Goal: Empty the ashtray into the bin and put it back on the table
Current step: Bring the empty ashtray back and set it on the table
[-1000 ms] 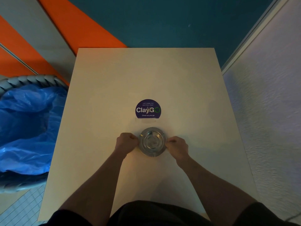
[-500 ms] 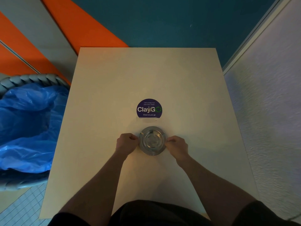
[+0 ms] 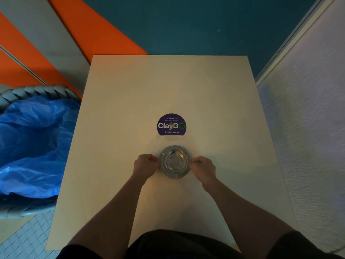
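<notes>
A round metal ashtray rests on the cream table, just below a purple round sticker. Its bowl looks bare and shiny. My left hand pinches the ashtray's left rim with curled fingers. My right hand pinches the right rim in the same way. The bin, a grey woven basket lined with a blue plastic bag, stands on the floor to the left of the table.
The purple "ClayGo" sticker sits mid-table. A white textured wall runs close along the table's right edge. Behind the table the wall is teal and orange. Tiled floor shows at lower left.
The hands and the ashtray stay where they were on the table. Only the camera view has shifted slightly.
</notes>
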Available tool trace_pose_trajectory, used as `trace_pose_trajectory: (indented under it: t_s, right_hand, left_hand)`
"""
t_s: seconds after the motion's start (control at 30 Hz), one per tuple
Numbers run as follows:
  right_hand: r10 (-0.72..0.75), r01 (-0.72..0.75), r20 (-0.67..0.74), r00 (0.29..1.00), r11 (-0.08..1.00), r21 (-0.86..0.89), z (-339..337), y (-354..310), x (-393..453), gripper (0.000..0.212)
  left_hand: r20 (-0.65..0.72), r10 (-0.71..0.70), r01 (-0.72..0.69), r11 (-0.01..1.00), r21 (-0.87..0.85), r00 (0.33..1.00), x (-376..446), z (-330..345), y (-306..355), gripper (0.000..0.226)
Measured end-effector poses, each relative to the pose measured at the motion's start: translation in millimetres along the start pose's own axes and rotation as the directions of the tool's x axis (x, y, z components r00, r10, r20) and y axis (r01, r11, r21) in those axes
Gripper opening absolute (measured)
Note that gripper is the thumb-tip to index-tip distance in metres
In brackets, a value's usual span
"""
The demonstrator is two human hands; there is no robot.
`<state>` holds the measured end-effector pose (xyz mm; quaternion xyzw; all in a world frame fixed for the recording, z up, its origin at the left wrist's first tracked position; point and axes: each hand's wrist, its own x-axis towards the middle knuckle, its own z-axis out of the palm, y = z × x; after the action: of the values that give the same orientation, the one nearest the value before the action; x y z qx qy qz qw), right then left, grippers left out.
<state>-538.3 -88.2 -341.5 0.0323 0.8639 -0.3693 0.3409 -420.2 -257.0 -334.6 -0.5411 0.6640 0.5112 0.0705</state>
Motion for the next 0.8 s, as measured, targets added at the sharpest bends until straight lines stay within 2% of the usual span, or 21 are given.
trace_pose_trajectory:
  t_s: [0.43,0.8]
  right_hand:
    - [0.030,-0.030,-0.002,1.000,1.000,0.009,-0.9,4.9,0.7,0.007]
    - [0.001,-0.001,-0.018,1.000,1.000,0.002,2.1,-6.3,9.6,0.005]
  left_hand:
    - [-0.003,-0.024,0.024,0.999,-0.040,1.000,-1.8,-0.2,-2.6,0.004]
    - [-0.029,-0.020,0.018,0.998,-0.063,0.999,5.1,0.6,5.0,0.012]
